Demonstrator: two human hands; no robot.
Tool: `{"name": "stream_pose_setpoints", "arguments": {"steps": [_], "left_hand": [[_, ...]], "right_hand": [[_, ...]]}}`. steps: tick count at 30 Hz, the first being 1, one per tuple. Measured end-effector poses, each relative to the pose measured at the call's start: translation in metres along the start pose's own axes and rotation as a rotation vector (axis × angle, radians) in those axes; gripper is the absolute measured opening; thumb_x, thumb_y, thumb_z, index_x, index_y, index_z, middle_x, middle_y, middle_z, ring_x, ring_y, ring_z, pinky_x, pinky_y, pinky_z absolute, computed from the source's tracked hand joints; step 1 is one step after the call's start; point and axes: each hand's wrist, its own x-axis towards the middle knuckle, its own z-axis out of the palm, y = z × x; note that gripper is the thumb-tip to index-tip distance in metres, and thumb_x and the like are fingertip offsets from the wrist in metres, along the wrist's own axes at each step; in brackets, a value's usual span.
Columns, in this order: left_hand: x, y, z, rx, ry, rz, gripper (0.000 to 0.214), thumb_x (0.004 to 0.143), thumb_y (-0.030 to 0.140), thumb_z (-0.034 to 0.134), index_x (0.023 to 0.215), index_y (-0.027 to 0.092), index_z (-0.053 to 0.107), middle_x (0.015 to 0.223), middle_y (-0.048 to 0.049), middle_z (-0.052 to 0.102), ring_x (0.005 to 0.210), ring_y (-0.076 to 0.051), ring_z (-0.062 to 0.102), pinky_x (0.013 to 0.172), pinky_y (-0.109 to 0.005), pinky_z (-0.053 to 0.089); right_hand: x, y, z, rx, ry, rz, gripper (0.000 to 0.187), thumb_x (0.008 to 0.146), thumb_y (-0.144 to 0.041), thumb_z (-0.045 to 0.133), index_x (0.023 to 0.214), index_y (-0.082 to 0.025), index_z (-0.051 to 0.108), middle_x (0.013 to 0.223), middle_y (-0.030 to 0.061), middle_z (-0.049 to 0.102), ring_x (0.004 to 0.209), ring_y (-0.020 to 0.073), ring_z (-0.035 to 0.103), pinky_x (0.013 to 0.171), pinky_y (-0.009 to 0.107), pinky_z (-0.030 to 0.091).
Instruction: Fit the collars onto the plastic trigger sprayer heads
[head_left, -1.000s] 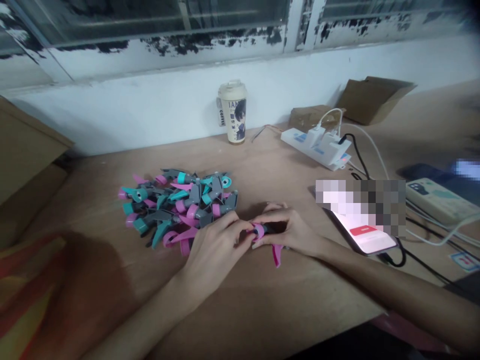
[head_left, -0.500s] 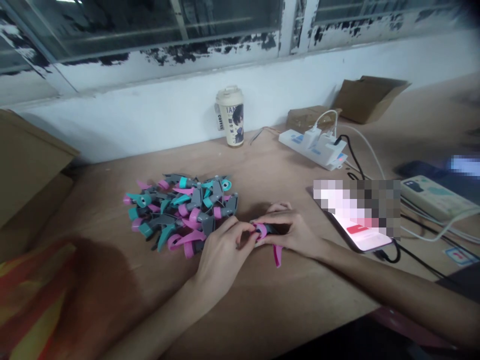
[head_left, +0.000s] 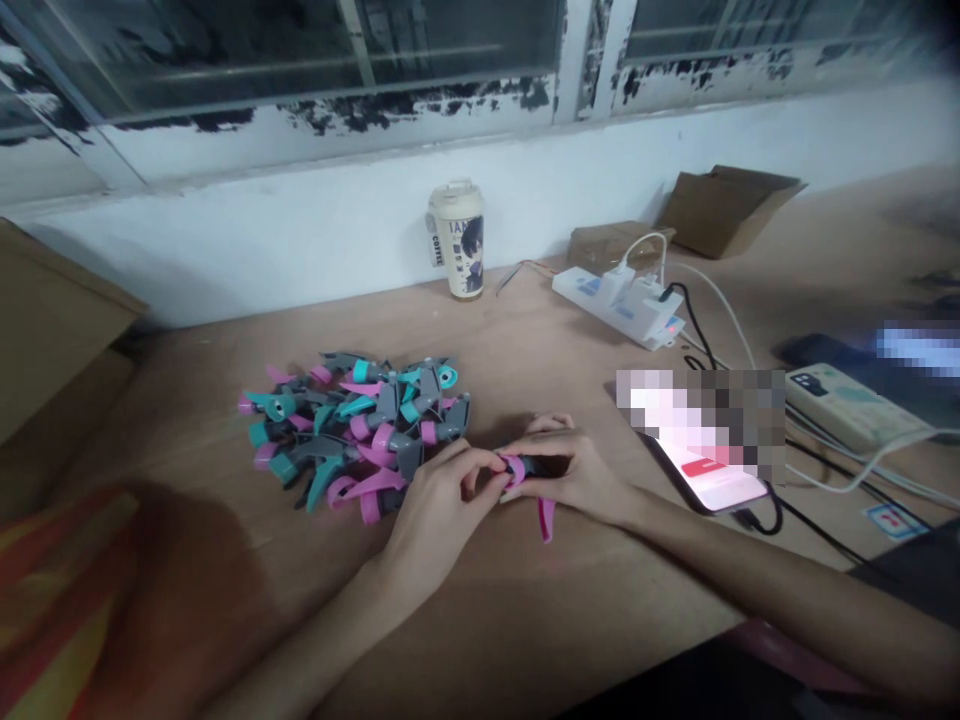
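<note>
Both my hands meet at the middle of the wooden table (head_left: 570, 590) around one small plastic part (head_left: 525, 470), dark with a pink collar and a pink lever hanging down. My left hand (head_left: 439, 510) pinches the pink collar end with its fingertips. My right hand (head_left: 574, 470) curls round the dark body of the same part. Just left of my hands lies a pile of similar parts (head_left: 352, 430) in grey, teal and pink.
A lidded coffee cup (head_left: 456, 240) stands by the wall. A white power strip (head_left: 615, 295) with chargers and cables lies at the right, beside a lit phone (head_left: 712, 470) and another device (head_left: 847, 405). Cardboard boxes (head_left: 724, 200) sit at the back right and far left.
My hands stay closed on the pink and dark part, with the fingers shifting slightly on it. The view has drifted a little.
</note>
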Motion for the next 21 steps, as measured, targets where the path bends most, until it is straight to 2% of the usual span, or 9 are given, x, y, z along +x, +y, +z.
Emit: {"name": "stream_pose_setpoints", "arguments": {"steps": [9,15,21], "left_hand": [[0.0004,-0.0009,0.0008,-0.041,-0.016,0.059,0.013,0.084,0.017,0.051,0.085,0.017,0.064,0.065,0.0034,0.045,0.056,-0.009,0.044,0.052,-0.021,0.036],[-0.0003,-0.0021,0.0012,0.046,-0.052,0.106,0.018,0.088,0.017,0.046,0.093,0.019,0.063,0.08,-0.001,0.055,0.066,-0.011,0.054,0.059,-0.023,0.044],[-0.0035,-0.0027,-0.0018,0.177,-0.063,0.195,0.022,0.091,0.022,0.042,0.097,0.02,0.063,0.083,-0.0016,0.053,0.062,-0.01,0.054,0.055,-0.022,0.046]], "right_hand": [[0.0007,0.0005,0.0002,-0.006,0.007,0.019,0.031,0.065,-0.044,0.074,0.091,-0.028,0.07,0.077,-0.0012,0.07,0.08,0.0168,0.059,0.081,0.038,0.036],[0.002,-0.0043,-0.0004,0.014,0.006,0.049,0.031,0.064,-0.045,0.075,0.088,-0.027,0.07,0.078,-0.0016,0.07,0.078,0.0163,0.059,0.081,0.037,0.036],[0.0032,-0.0049,0.0006,-0.007,-0.019,0.076,0.033,0.066,-0.046,0.073,0.094,-0.028,0.069,0.08,-0.0013,0.071,0.08,0.0173,0.061,0.084,0.039,0.037]]}}
